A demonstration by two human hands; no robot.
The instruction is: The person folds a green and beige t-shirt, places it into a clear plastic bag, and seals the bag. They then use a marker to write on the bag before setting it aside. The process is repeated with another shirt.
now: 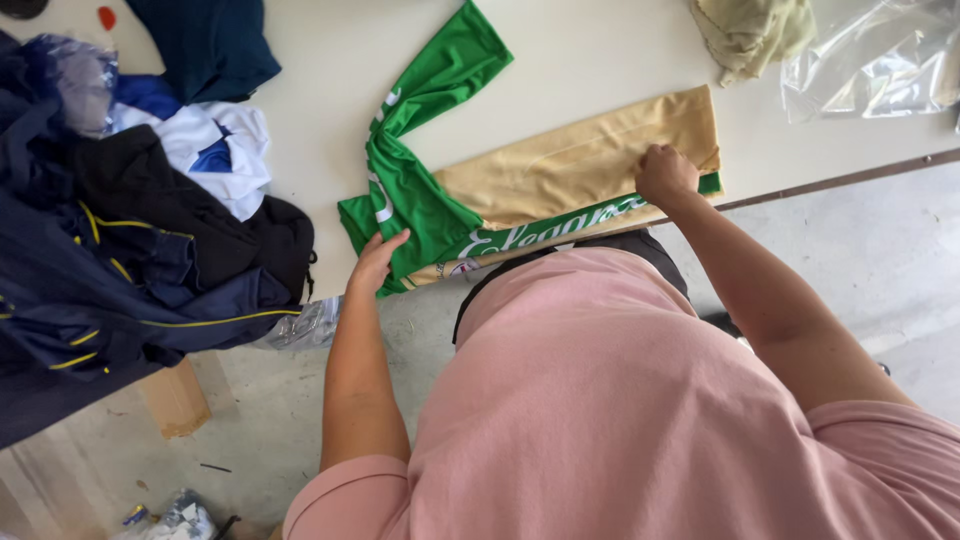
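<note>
I see my left hand (376, 262) lying flat and open, fingers stretched, on the green edge of a green and tan shirt (560, 170) that is spread across the near edge of the white table (600, 50). My right hand (664, 172) is curled closed, pinching the tan fabric near the shirt's other end. A heap of dark clothes (130, 240) lies beside the shirt on the left, and a clear plastic bag (880, 55) at the far right.

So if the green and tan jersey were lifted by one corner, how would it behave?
The green and tan jersey would probably droop: it lies folded flat, its sleeve bent limply. It looks thin and light. Its slight sheen suggests it could slide on the white table, perhaps why the left hand and right hand press it.
</note>
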